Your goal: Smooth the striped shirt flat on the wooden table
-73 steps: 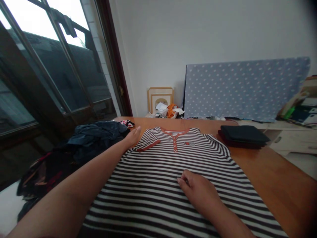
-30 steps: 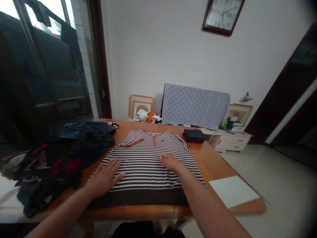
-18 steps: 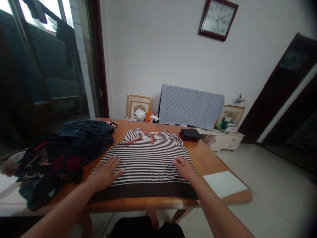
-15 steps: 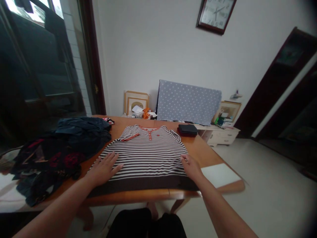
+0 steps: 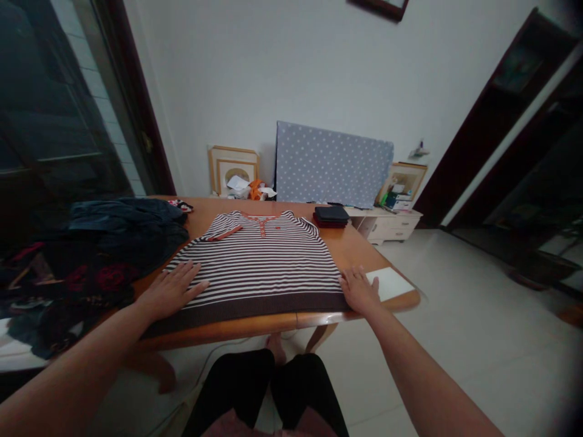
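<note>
**Brown-and-white striped shirt [image 5: 259,261]: one, flat on wooden table [image 5: 355,249]**

The left hand [image 5: 170,291] and right hand [image 5: 361,290] rest on the hem corners, fingers spread flat, gripping nothing. One chest label [image 5: 277,227], too small to read.

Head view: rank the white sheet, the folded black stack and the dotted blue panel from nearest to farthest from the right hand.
1. White sheet: on the near corner of the table, just beside the right hand.
2. Folded black stack: at the table's far side.
3. Dotted blue panel: against the wall, beyond the table.
</note>
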